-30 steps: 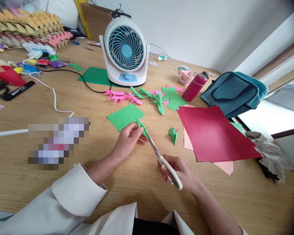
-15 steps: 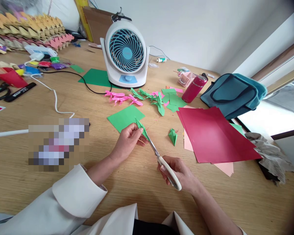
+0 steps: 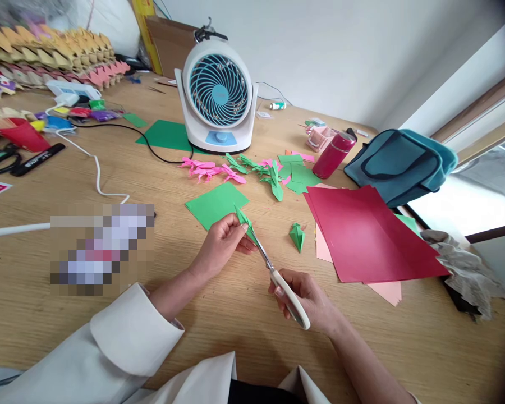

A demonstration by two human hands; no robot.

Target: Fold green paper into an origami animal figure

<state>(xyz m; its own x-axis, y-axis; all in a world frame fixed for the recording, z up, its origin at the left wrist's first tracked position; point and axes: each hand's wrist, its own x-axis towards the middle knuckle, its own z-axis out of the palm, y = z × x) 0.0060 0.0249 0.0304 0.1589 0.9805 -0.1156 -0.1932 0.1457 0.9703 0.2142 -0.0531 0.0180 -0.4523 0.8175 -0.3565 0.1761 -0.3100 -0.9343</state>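
My left hand (image 3: 224,242) pinches a small folded green paper piece (image 3: 243,217), its pointed tip sticking up past the fingers. White-handled scissors (image 3: 289,297) are gripped in my right hand (image 3: 305,297); their blades reach up and left to the folded piece, close to my left fingertips. A flat green sheet (image 3: 217,203) lies just beyond my left hand. Another folded green piece (image 3: 297,237) rests on the wooden table (image 3: 235,342) to the right of the blades. Farther off lie pink folded figures (image 3: 202,169) and green folded figures (image 3: 274,180).
A white fan (image 3: 219,95) stands at the back. To the right are red sheets (image 3: 370,235), a red bottle (image 3: 334,155) and a teal bag (image 3: 399,165). A blurred-out object (image 3: 105,247) lies at the left near a white cable (image 3: 97,168).
Both hands stay nearly in place, with the scissors still at the folded green piece. The whole view has shifted very slightly.
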